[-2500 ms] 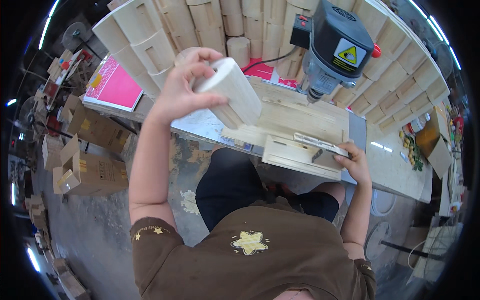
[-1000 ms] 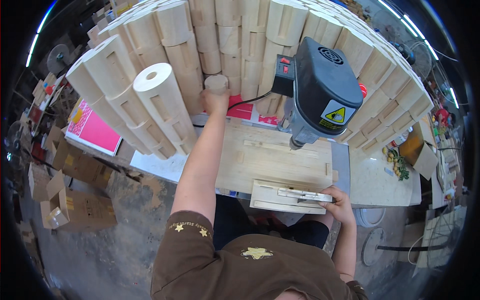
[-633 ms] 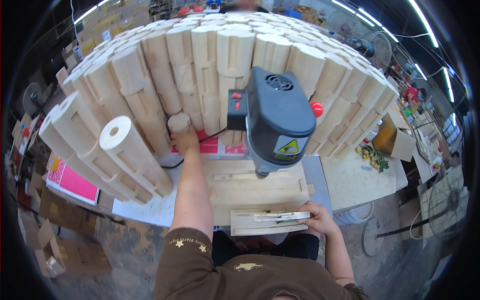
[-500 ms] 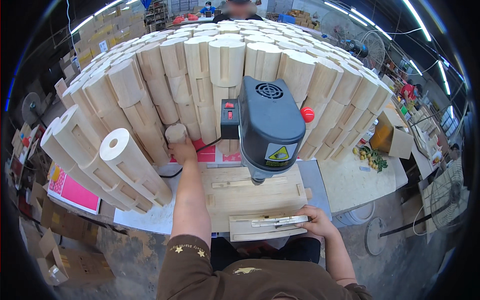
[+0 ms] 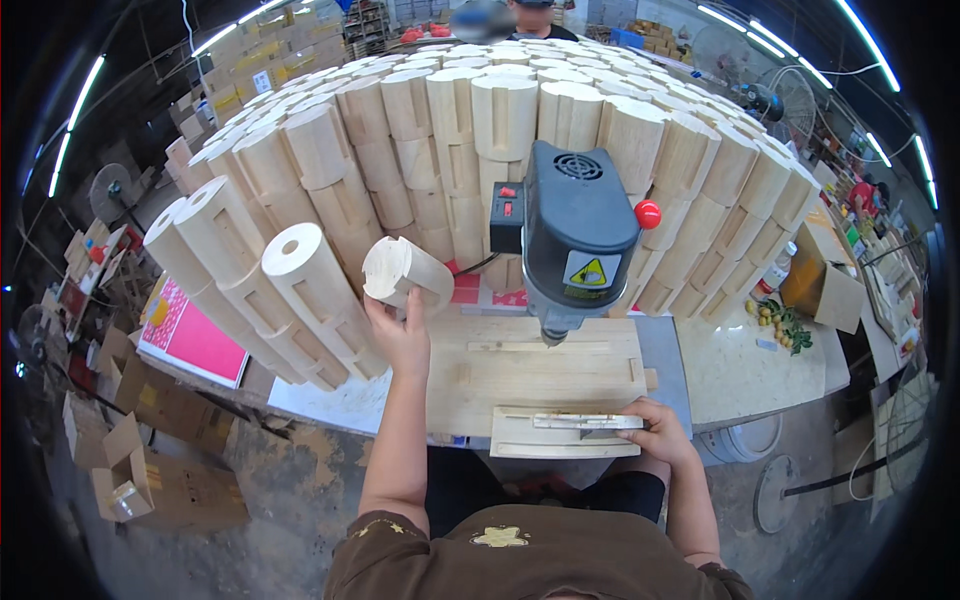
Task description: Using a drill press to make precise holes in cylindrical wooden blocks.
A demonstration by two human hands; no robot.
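My left hand (image 5: pixel 400 335) is wrapped round a notched wooden cylinder (image 5: pixel 405 275), lifted off the table and tilted, just left of a drill press head (image 5: pixel 575 225). Beneath the drill's chuck (image 5: pixel 555 330) lies a flat wooden board (image 5: pixel 550 370) with thin strips fixed on it. At the board's near edge sits a small wooden jig (image 5: pixel 515 440) with raised rails. My right hand (image 5: pixel 655 432) has its fingers closed on the right end of a pale, slotted bar (image 5: pixel 585 421) lying along this jig. Its exact kind is unclear.
Stacked wooden cylinders (image 5: pixel 505 110) form a high curved wall behind the drill. Bored cylinders (image 5: pixel 295 250) stand at the left, beside a pink printed sheet (image 5: pixel 195 335). Fruit on twigs (image 5: pixel 775 325) and a cardboard box (image 5: pixel 825 290) lie at the right. A person (image 5: pixel 545 22) is beyond the stacks.
My left hand has lifted the wooden cylinder from the table beside the stacks and tipped it toward me. My right hand stays on the pale bar. The whole view has shifted slightly.
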